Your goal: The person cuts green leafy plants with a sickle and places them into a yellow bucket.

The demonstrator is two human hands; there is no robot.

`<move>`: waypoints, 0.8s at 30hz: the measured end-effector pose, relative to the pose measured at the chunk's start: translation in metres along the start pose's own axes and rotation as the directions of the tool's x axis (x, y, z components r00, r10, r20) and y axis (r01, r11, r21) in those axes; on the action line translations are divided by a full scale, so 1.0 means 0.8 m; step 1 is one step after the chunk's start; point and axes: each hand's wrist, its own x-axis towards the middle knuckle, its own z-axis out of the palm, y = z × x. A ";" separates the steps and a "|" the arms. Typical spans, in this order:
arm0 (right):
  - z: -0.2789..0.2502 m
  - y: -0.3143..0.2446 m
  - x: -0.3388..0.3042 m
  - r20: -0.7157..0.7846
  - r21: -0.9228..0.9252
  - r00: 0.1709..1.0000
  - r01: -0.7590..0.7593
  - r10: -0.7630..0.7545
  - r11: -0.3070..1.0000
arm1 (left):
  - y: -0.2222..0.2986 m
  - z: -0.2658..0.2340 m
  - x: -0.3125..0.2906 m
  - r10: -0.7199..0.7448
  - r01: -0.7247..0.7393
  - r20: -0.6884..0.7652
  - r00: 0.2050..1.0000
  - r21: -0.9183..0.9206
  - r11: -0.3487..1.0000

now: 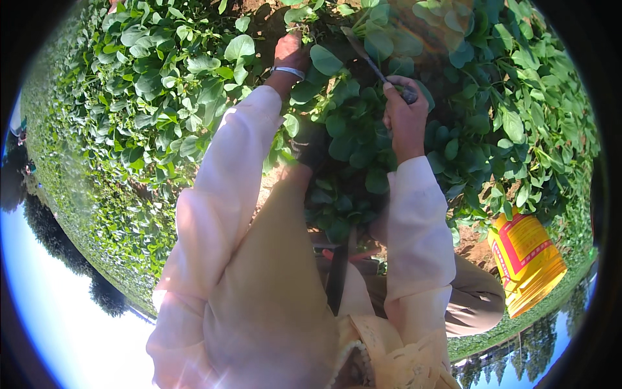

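Observation:
My right hand [406, 115] is closed round the dark handle of a long, narrow-bladed knife [370, 63]. Its blade slants up and left to a tip among broad green leaves. Farther forward and left, my left hand [291, 53], with a silver bracelet at the wrist, reaches down to the ground. The fingers of that hand are bent at a small leafy plant [310, 31] and seem closed on its stems; leaves and shade partly hide the fingertips. Between the hands and beyond stand round-leaved green plants [326, 60].
Dense leafy crop [152, 78] spreads on both sides, with bare brown soil [262, 18] showing in gaps. To the right, a yellow bucket [526, 259] with red printing leans on its side by my bent knee. Low plants grow close around my legs.

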 end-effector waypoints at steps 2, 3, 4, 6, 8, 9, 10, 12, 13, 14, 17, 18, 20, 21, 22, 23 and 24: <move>0.003 -0.004 -0.001 -0.005 0.019 1.000 -0.024 0.024 1.000 | 0.005 -0.001 0.000 0.090 -0.147 0.189 0.978 0.313 0.938; 0.002 -0.004 -0.001 0.008 0.067 0.998 -0.057 0.056 0.996 | 0.014 -0.002 -0.002 0.090 -0.134 0.201 0.976 0.218 0.967; -0.001 -0.003 0.000 0.014 0.115 0.996 -0.088 0.087 0.990 | 0.032 -0.002 0.000 0.097 -0.124 0.216 0.972 0.117 0.985; -0.008 -0.003 0.004 0.021 0.228 0.988 -0.152 0.151 0.962 | 0.049 -0.003 -0.002 0.109 -0.134 0.259 0.960 0.078 0.988; -0.014 -0.004 0.011 0.024 0.358 0.975 -0.214 0.220 0.909 | 0.049 0.000 -0.001 0.154 -0.171 0.215 0.964 0.060 0.984; -0.016 -0.006 0.014 0.025 0.344 0.976 -0.213 0.218 0.915 | 0.045 0.002 -0.002 0.174 -0.187 0.191 0.966 0.053 0.981; -0.014 -0.009 0.015 0.039 0.327 0.976 -0.216 0.215 0.920 | 0.024 0.008 -0.002 0.165 -0.174 0.107 0.980 0.083 0.981; -0.014 -0.014 0.016 0.047 0.271 0.980 -0.197 0.192 0.942 | -0.001 0.014 -0.002 0.164 -0.156 -0.051 0.985 0.130 0.979; -0.017 -0.015 0.016 0.042 0.231 0.985 -0.175 0.170 0.957 | -0.004 0.013 0.001 -0.034 0.027 -0.051 0.998 -0.123 0.992; -0.020 -0.017 0.016 0.037 0.189 0.988 -0.153 0.149 0.970 | -0.008 0.012 0.004 -0.225 0.209 -0.002 0.974 -0.363 0.908; -0.031 -0.014 0.016 0.022 -0.135 1.000 0.017 -0.014 0.991 | 0.012 -0.007 0.000 -0.377 0.365 0.134 0.917 -0.665 0.652; -0.025 -0.014 0.014 0.081 -0.306 0.973 0.230 -0.215 0.924 | 0.002 -0.007 0.001 -0.275 0.214 -0.017 0.961 -0.585 0.782; -0.016 -0.009 0.009 0.272 -0.564 0.797 0.586 -0.540 0.582 | -0.019 0.007 0.003 -0.117 0.042 -0.163 0.980 -0.403 0.914; -0.011 -0.008 0.005 0.292 -0.627 0.826 0.546 -0.482 0.555 | -0.025 0.016 0.006 -0.141 0.072 -0.146 0.979 -0.401 0.913; -0.012 -0.005 0.002 0.284 -0.701 0.862 0.485 -0.420 0.522 | -0.002 0.016 0.005 -0.070 0.031 -0.116 0.991 -0.313 0.949; -0.013 -0.002 0.000 0.268 -0.768 0.895 0.422 -0.356 0.483 | 0.020 0.014 0.002 -0.001 -0.017 -0.080 0.997 -0.223 0.975; -0.008 0.000 -0.002 0.262 -0.779 0.899 0.412 -0.351 0.473 | 0.021 0.013 0.010 0.084 -0.088 -0.030 0.996 -0.230 0.969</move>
